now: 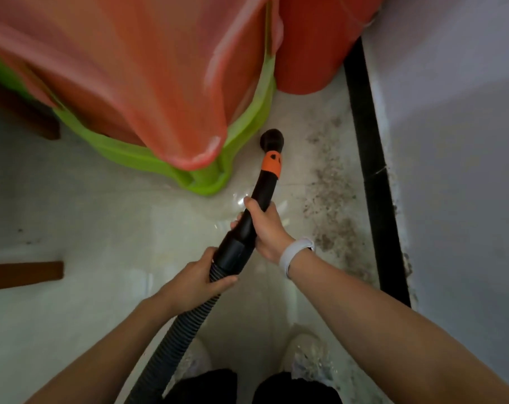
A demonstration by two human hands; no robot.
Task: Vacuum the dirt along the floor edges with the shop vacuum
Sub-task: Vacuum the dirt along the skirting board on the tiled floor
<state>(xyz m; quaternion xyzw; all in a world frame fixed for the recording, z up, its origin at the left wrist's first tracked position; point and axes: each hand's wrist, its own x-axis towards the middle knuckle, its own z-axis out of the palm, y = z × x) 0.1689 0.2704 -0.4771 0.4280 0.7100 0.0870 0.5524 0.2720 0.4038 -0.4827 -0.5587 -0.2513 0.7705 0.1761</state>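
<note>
Both hands clamp the black shop-vacuum wand with its orange collar — right hand forward, left hand on the ribbed hose — round brush head on pale floor beside gritty dirt.

No text, label, brand, number or sign is readable anywhere in view.

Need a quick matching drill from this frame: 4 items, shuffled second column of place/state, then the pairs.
Items:
1. round brush nozzle
2. left hand
3. right hand
4. dirt patch

Place/state:
A. grips the ribbed hose just behind the cuff
B. on the tile beside the black baseboard
C. grips the rigid black wand
D. near the green base of the orange plastic furniture

Pairs: 1-D, 2-A, 3-C, 4-B
</note>
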